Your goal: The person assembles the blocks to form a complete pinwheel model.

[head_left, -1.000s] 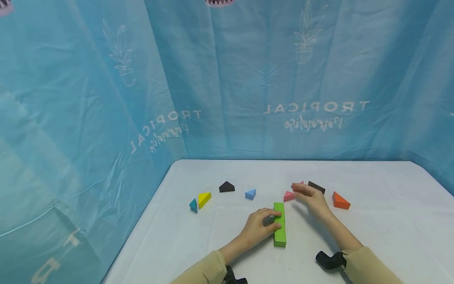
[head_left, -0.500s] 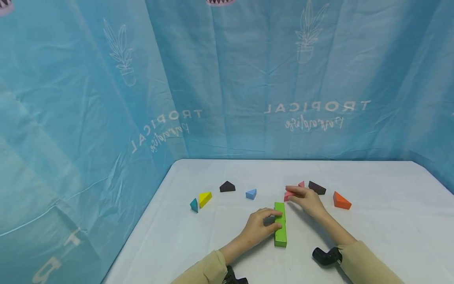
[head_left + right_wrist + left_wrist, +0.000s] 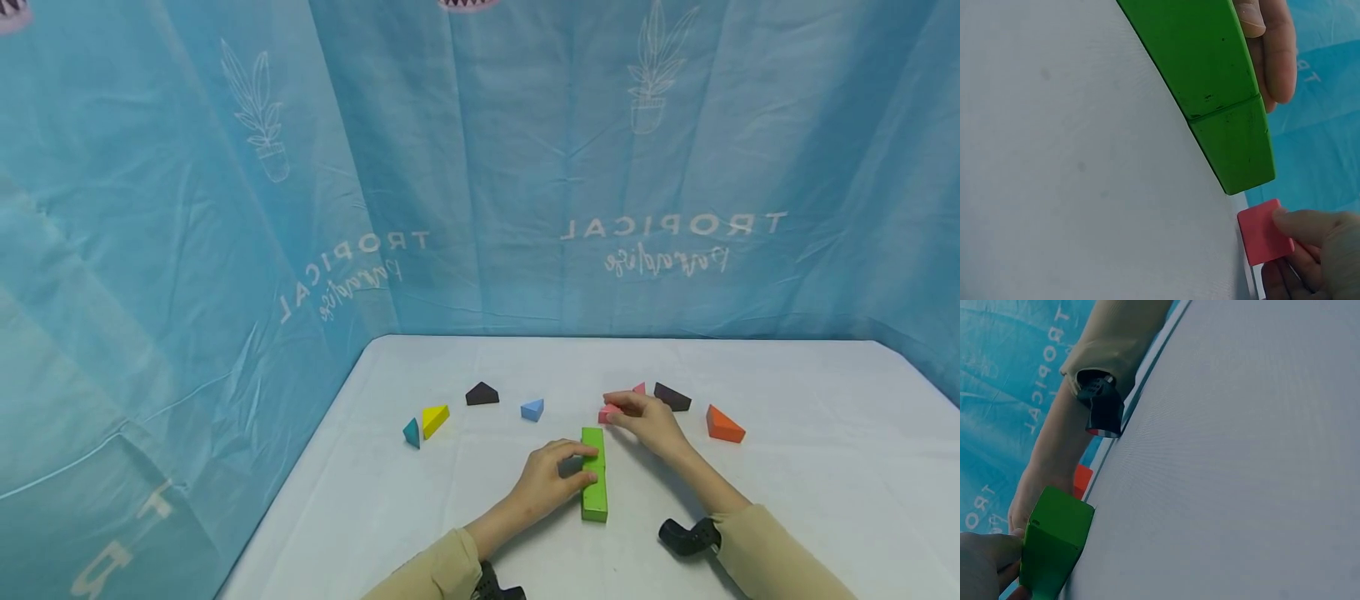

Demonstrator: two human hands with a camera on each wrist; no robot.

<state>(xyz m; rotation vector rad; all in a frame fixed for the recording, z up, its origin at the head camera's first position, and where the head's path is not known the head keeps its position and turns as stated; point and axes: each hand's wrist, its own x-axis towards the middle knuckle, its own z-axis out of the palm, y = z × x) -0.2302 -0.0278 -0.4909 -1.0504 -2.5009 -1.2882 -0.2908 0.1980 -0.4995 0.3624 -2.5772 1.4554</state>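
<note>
Two green blocks (image 3: 595,500) stand end to end in a line on the white table, and the seam between them shows in the right wrist view. My left hand (image 3: 546,479) lies at their left side, index finger and thumb touching them from above with a gap between the two. Beyond the far end of the green line, my right hand (image 3: 651,423) pinches a small pink block (image 3: 1263,231) between thumb and fingers. That block turns a square face to the right wrist camera. Part of it is hidden by the fingers in the head view.
A second pink block (image 3: 639,388) and a dark block (image 3: 672,397) lie behind the right hand, an orange triangular block (image 3: 724,425) to its right. Leftward are a light blue block (image 3: 532,409), another dark block (image 3: 482,393), a yellow block (image 3: 435,421) and a teal block (image 3: 412,432).
My right hand has moved left and down onto the nearer pink block, taken it between thumb and fingers, and turned it slightly. The left hand and the green blocks have stayed in place.
</note>
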